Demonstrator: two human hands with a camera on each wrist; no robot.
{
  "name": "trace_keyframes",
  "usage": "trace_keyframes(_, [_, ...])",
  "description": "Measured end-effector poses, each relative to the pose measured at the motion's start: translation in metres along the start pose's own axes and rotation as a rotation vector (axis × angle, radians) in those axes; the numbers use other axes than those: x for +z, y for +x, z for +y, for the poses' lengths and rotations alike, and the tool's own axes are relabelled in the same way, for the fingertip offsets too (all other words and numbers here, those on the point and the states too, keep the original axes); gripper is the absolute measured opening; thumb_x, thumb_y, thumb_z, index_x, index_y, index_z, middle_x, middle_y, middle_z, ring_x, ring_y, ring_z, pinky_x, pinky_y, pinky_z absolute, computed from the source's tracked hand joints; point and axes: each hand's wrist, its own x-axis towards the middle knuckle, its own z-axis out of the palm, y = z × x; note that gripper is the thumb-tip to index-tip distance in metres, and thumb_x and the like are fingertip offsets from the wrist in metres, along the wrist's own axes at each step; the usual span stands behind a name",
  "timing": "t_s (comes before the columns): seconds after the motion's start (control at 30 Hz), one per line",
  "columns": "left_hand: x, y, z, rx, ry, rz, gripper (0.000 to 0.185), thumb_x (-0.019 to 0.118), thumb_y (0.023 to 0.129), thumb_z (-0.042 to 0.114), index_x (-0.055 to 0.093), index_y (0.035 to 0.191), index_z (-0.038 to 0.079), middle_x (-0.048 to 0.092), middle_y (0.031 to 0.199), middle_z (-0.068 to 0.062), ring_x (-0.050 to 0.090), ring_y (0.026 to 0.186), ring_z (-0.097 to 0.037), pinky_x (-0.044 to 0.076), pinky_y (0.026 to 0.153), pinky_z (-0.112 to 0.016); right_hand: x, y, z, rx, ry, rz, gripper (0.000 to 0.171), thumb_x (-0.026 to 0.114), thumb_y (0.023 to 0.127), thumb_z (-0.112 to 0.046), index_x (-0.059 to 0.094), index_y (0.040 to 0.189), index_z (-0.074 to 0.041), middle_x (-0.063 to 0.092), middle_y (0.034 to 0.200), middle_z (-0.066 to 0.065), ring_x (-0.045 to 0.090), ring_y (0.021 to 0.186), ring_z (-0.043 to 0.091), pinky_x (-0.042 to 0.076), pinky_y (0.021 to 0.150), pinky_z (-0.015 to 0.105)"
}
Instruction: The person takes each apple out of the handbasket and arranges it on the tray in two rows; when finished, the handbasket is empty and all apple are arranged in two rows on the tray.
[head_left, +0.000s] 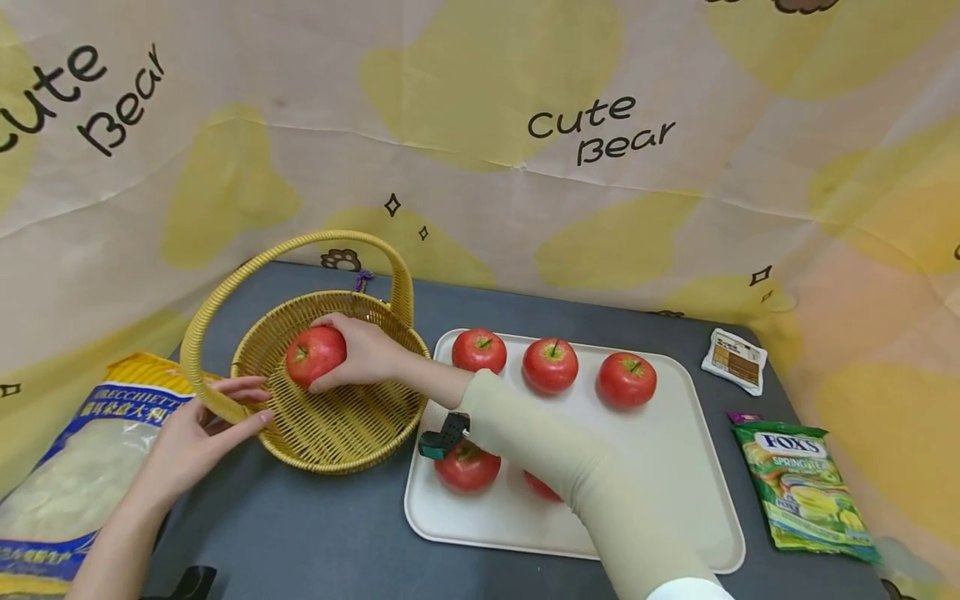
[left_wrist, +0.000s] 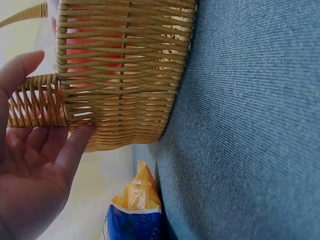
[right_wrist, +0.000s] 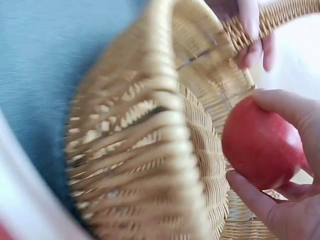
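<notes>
A red apple [head_left: 316, 357] is gripped between the thumb and fingers of my right hand [head_left: 363, 353], inside the yellow wicker basket [head_left: 341, 462]. From the right wrist view, the apple [right_wrist: 262, 142] appears near the basket's rim, above its woven floor. My left hand [head_left: 202, 433] holds the base of the basket's handle [head_left: 197, 350] on the left side, thumb and fingers around it. The left wrist view has this hand [left_wrist: 35, 165] against the wicker wall, with red showing through the weave. Several more apples, one of them [head_left: 551, 366] at the back, lie on a white tray [head_left: 660, 500]; my right arm partly covers the front ones.
A bag of orecchiette pasta [head_left: 97, 458] lies left of the basket. Right of the tray are a green Fox's candy bag [head_left: 806, 492] and a small white-and-brown packet [head_left: 735, 361]. A printed cloth [head_left: 480, 192] hangs behind the grey table [head_left: 360, 533].
</notes>
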Motion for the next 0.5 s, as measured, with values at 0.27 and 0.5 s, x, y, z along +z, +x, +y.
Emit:
trace_keyframes(0.27, [0.002, 0.002, 0.0, 0.015, -0.019, -0.002, 0.042, 0.072, 0.09, 0.016, 0.057, 0.128, 0.004, 0.069, 0.106, 0.013, 0.058, 0.098, 0.008, 0.045, 0.076, -0.008, -0.01, -0.061, 0.004, -0.08, 0.115, 0.135, 0.081, 0.087, 0.07, -0.036, 0.044, 0.138, -0.021, 0.054, 0.127, -0.005, 0.052, 0.111, 0.003, 0.045, 0.089, 0.018])
trace_keyframes(0.5, [0.002, -0.001, 0.0, 0.009, -0.015, 0.003, 0.043, 0.072, 0.09, 0.016, 0.057, 0.129, 0.006, 0.07, 0.105, 0.011, 0.058, 0.099, 0.008, 0.044, 0.076, -0.008, -0.022, -0.115, 0.012, -0.041, 0.3, 0.205, 0.082, 0.087, 0.073, -0.033, 0.041, 0.14, -0.03, 0.055, 0.125, -0.01, 0.053, 0.111, 0.004, 0.051, 0.084, 0.026])
